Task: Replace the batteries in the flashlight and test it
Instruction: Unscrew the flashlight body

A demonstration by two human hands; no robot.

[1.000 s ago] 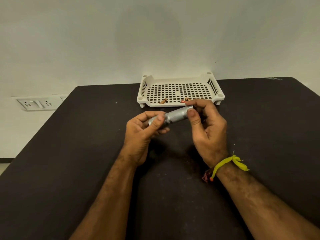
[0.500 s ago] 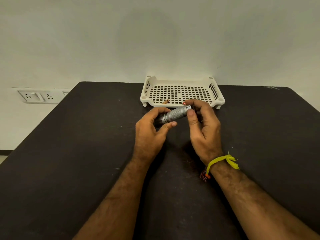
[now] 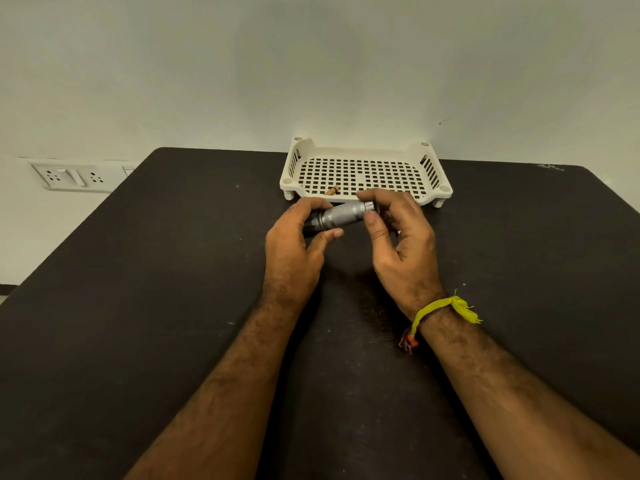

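Note:
A short silver flashlight (image 3: 343,215) with a knurled barrel is held level above the black table (image 3: 138,289), just in front of the white tray. My left hand (image 3: 294,247) grips its left, dark end. My right hand (image 3: 398,237) pinches its right end between thumb and fingers. One copper-coloured battery (image 3: 331,190) lies in the tray near its front edge. Anything behind my right fingers is hidden.
A white perforated plastic tray (image 3: 429,168) stands at the table's far edge against the wall. A wall socket plate (image 3: 69,176) sits to the left beyond the table. A yellow thread is tied round my right wrist.
Both hands with the flashlight have stayed close to the tray's front edge; my left thumb has come off the top of the barrel and now sits below it. The second battery is now hidden.

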